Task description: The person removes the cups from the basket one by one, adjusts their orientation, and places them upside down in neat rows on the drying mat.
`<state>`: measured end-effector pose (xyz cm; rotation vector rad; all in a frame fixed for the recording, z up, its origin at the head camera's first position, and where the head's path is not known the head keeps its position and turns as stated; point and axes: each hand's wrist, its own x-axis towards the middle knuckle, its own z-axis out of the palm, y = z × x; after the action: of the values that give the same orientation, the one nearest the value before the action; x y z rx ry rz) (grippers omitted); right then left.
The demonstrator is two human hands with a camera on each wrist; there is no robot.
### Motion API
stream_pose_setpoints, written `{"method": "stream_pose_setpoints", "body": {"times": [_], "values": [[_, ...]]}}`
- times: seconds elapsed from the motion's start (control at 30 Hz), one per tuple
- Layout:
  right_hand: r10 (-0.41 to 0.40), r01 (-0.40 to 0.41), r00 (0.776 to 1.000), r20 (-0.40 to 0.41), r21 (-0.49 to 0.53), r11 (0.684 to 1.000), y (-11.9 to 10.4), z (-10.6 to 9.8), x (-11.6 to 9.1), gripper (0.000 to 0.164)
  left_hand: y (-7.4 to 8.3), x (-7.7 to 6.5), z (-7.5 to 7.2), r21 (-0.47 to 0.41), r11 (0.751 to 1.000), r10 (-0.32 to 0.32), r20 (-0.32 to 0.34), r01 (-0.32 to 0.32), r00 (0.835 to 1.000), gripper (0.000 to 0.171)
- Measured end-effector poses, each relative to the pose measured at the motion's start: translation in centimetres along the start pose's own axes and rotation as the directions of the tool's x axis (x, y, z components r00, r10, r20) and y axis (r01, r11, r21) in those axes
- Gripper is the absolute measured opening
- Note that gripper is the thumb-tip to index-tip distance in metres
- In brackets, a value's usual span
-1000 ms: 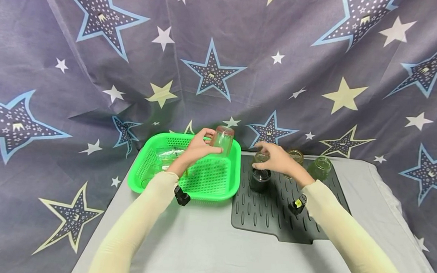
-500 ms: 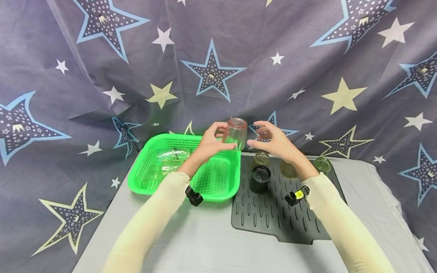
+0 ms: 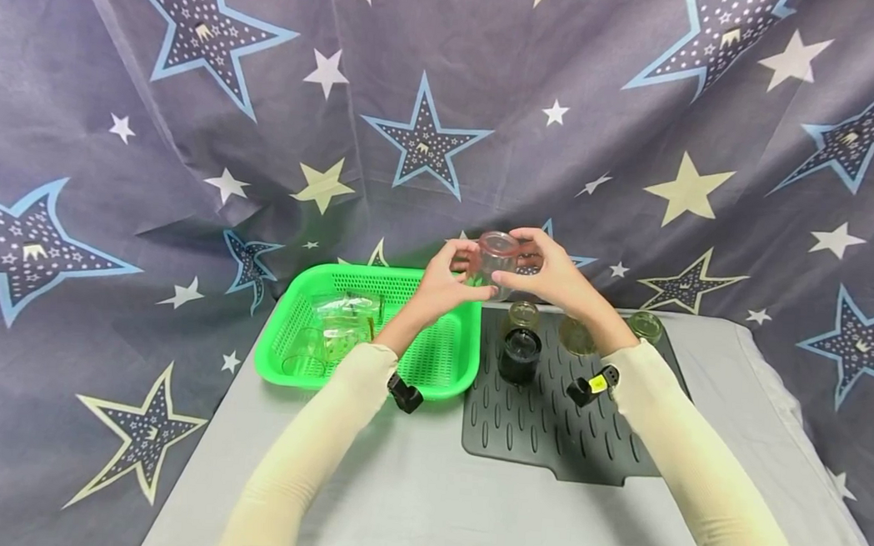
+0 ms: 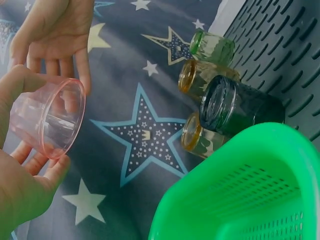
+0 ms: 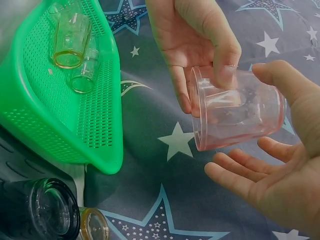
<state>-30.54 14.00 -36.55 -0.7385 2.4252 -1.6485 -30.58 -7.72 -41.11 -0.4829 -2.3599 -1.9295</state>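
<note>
Now: one pink cup (image 5: pixel 245 117), shifted rightward since earlier; left hand (image 3: pixel 443 288), fingers clamped on it; right hand (image 3: pixel 555 272), fingers spread, newly around it, contact unclear; dark glass (image 3: pixel 519 358) below the fingers.

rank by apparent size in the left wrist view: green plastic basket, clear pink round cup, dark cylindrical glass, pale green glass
Green plastic basket, cut off by the frame
Clear pink round cup and dark cylindrical glass, not ranked: the cup looks nearer the camera
Pale green glass
</note>
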Motion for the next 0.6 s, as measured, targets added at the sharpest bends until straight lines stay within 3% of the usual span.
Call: {"method": "stream_pose_setpoints", "body": {"times": [0.4, 0.6], "values": [[-0.010, 0.009, 1.000, -0.022, -0.027, 1.000, 0.41, -0.16, -0.09, 0.059, 0.52, -0.23, 0.65, 0.033, 0.998, 0.048, 0.035, -0.049, 0.998, 0.066], [-0.024, 0.021, 0.999, -0.048, -0.055, 0.998, 0.40, -0.29, -0.12, 0.057, 0.96, -0.09, -0.07, 0.066, 0.996, 0.052, 0.121, -0.060, 0.991, 0.069]]}}
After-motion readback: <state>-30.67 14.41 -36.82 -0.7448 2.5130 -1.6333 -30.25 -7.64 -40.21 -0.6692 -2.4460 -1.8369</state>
